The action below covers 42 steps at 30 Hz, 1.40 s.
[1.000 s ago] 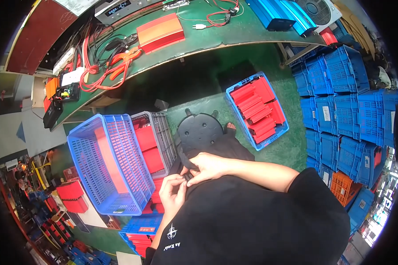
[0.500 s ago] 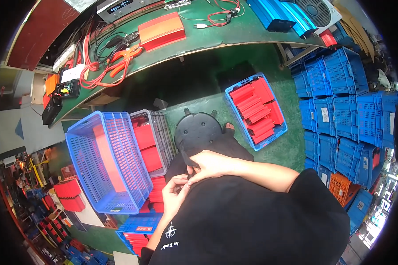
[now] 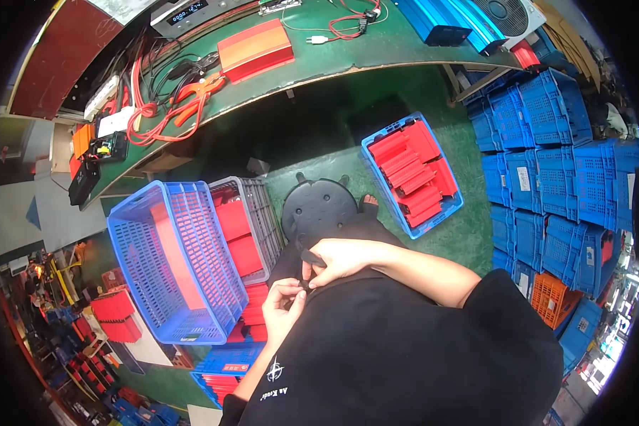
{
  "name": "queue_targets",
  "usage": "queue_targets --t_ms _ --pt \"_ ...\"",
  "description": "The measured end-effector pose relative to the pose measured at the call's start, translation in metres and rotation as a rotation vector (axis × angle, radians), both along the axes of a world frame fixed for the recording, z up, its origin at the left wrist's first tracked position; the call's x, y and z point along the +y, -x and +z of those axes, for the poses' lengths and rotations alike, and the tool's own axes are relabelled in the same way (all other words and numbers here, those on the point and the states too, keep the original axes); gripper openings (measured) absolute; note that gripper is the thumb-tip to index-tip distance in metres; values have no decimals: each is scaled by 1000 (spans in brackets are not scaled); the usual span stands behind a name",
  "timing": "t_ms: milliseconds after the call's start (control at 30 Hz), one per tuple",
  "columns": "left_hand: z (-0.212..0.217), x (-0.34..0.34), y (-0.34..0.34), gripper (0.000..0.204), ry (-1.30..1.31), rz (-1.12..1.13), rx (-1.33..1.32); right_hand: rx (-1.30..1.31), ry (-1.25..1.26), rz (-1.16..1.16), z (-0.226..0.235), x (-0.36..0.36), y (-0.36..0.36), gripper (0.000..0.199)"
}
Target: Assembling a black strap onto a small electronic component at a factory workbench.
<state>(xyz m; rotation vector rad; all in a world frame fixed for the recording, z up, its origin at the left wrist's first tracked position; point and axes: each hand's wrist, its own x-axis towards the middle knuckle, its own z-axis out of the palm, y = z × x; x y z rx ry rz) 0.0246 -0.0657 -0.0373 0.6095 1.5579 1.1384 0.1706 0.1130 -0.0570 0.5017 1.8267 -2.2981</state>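
Note:
Close in front of the black shirt, both hands meet at waist height. My left hand (image 3: 282, 304) is closed, thumb and fingers pinching at a small dark piece that I cannot clearly make out. My right hand (image 3: 341, 260) is closed too, holding a black strap (image 3: 309, 254) whose free part rises past the fingers. The strap's lower end goes between the two hands and is mostly hidden. Just beyond them stands a round black stool (image 3: 321, 207).
A blue crate (image 3: 413, 233) of red metal housings sits on the floor right of the stool. At left are a tilted blue basket (image 3: 224, 284) and a grey crate (image 3: 263, 213). The green workbench (image 3: 334, 57) carries an orange box (image 3: 255, 50). Stacked blue crates (image 3: 555, 177) line the right.
My right hand has tilted slightly, and the strap now leans across its fingers more. Both hands stay together at the waist. The view has shifted a little.

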Motion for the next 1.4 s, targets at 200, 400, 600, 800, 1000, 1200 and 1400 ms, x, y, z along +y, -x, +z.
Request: queue_targets --t_ms 200,400,600,800,1000,1200,1400 --pt "1 3 2 9 -11 -52 105 91 -304 -115 12 -11 3 27" --pt "11 13 1 17 51 -27 83 124 -546 -125 12 -23 4 22" --pt "3 22 5 27 243 -36 17 62 -581 -259 15 -27 3 25" --pt "10 19 -1 23 225 -84 154 -75 -292 -235 15 -16 3 32" --pt "11 19 -3 25 244 -55 111 -5 -326 63 19 4 8 41" --pt "9 22 -2 25 249 -118 158 -13 -601 92 28 -1 10 33" --pt "5 32 10 16 85 -172 117 -132 -334 -349 4 -22 7 36"
